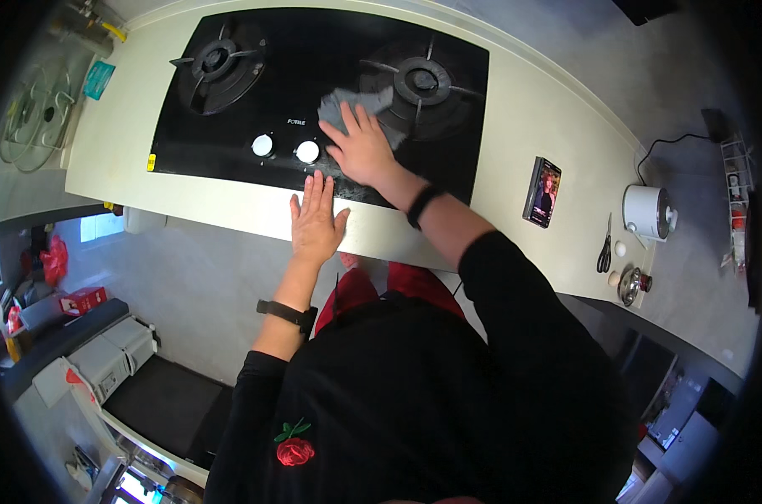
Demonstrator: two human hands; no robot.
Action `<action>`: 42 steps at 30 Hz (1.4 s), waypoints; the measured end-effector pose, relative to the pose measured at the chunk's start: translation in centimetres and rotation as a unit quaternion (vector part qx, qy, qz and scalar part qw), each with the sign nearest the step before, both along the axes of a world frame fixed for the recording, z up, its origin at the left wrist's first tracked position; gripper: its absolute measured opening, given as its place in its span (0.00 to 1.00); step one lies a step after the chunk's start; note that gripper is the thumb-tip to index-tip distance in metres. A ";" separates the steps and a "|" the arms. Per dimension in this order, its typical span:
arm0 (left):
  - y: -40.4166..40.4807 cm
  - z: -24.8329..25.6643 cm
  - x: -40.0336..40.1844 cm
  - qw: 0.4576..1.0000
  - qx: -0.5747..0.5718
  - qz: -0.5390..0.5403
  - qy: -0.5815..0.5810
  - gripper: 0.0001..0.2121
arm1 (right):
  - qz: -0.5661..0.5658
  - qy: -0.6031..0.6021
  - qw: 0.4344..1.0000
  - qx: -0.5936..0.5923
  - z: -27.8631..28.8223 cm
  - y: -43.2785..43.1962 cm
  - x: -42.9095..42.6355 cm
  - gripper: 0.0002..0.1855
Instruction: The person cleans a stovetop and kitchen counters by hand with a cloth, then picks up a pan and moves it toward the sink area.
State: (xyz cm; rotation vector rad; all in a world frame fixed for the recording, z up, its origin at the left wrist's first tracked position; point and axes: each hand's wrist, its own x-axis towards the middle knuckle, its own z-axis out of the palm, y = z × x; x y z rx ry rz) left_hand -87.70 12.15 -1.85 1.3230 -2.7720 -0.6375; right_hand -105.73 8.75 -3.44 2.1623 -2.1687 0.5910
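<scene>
My right hand [361,146] presses a grey cloth [349,104] flat against the black glass gas hob [318,69], just left of the right burner [422,80]. Its fingers are spread over the cloth. My left hand [317,220] lies palm down on the hob's front edge and the pale countertop [230,205], holding nothing. Two white control knobs, the left one [262,145] and the right one [307,152], sit just beyond my left fingertips. The left burner [214,58] stands at the far left of the hob. Smears show on the glass near the front edge.
On the counter to the right are a propped smartphone [542,192], a white electric cooker [647,212], black-handled scissors [604,253], an egg [620,249] and a metal bowl [630,286]. At the left lie a teal packet [99,80] and glass lids [37,120] in a rack.
</scene>
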 end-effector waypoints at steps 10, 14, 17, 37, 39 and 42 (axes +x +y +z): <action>-0.6 -0.2 0.3 0.999 0.026 -0.022 0.023 0.32 | -0.102 0.030 0.992 0.074 1.9 16.9 -3.4 0.24; -1.3 -0.8 1.4 0.995 0.017 -0.054 0.082 0.31 | -0.123 -0.033 0.989 0.073 3.6 15.5 -3.7 0.24; -2.1 -0.2 2.1 0.992 0.043 -0.071 0.093 0.27 | -0.056 -0.094 0.994 -0.015 5.1 10.7 -1.3 0.24; 2.6 1.1 3.2 0.966 0.133 0.002 0.220 0.15 | -0.169 0.006 0.984 0.062 1.4 25.3 -6.2 0.26; 3.3 1.4 2.5 0.964 0.126 -0.005 0.233 0.15 | -0.160 -0.033 0.984 0.070 2.1 25.4 -8.6 0.28; 4.1 2.1 2.2 0.966 0.120 -0.017 0.229 0.15 | -0.207 -0.137 0.968 -0.025 4.1 23.0 -12.2 0.27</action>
